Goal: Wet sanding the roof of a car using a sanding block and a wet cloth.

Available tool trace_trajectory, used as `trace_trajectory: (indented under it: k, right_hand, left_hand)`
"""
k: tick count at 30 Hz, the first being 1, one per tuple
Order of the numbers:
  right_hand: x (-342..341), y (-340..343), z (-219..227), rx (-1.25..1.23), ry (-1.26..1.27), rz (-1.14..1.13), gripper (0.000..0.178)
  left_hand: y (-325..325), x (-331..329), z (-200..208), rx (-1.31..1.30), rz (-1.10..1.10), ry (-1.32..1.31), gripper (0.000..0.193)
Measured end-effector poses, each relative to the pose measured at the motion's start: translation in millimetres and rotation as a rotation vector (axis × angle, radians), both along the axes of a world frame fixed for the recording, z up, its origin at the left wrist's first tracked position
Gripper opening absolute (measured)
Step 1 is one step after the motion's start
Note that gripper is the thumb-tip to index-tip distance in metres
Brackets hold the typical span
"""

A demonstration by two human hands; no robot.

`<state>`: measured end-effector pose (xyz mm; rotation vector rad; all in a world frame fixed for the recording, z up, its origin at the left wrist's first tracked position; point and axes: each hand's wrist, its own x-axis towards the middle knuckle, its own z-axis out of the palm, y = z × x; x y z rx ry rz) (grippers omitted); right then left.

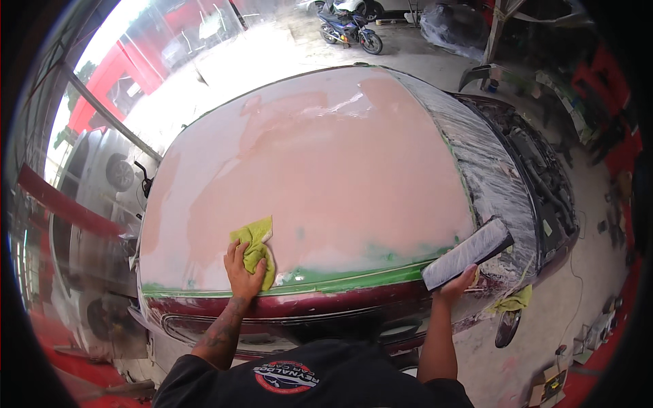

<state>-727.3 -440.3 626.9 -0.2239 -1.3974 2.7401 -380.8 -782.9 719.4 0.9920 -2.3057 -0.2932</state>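
Observation:
In front of me stretches a car roof (pixel 326 177), patched in pink and whitish tones, with a green band (pixel 367 277) along its near edge. My left hand (pixel 245 272) presses a crumpled yellow-green cloth (pixel 257 234) against the roof's near left part, fingers curled over it. A long sanding block (pixel 466 254), pale with dust on top and dark along its side, is in my right hand (pixel 456 285). It sits at the near right corner of the roof, tilted up to the right; the fingers under it are partly hidden.
Right of the roof lies the dust-streaked windshield (pixel 493 163), then the exposed engine bay (pixel 534 173). A second yellow cloth (pixel 515 299) hangs by the side mirror (pixel 507 329). Beyond stands a motorcycle (pixel 350 30). White cars (pixel 98 177) are parked left; a cardboard box (pixel 547 387) lies lower right.

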Motion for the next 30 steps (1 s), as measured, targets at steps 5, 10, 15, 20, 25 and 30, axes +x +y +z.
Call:
trace_trajectory:
  k: [5,10,15,20,25,30]
  right_hand:
    - [-6,-7,1,0.026,0.060,-0.027,0.048]
    - [-18,0,6,0.031,0.009,-0.030,0.050]
    - [79,47,20,-0.085,-0.029,0.168,0.048]
    - [230,152,-32,0.015,-0.166,0.206,0.046]
    - [365,297,-58,0.144,-0.482,-0.021,0.045]
    - [508,390,-36,-0.005,-0.709,-0.152,0.053]
  left_hand:
    - [-3,6,-9,-0.052,0.005,0.034,0.054]
    - [-6,-1,-18,-0.030,-0.017,0.126,0.047]
    - [-19,7,-29,-0.005,-0.047,0.273,0.041]
    - [-35,28,-27,0.232,-0.069,0.469,0.039]
    - [-4,25,-11,0.494,-0.155,0.564,0.031]
    - [99,27,9,1.161,-0.531,0.758,0.041]
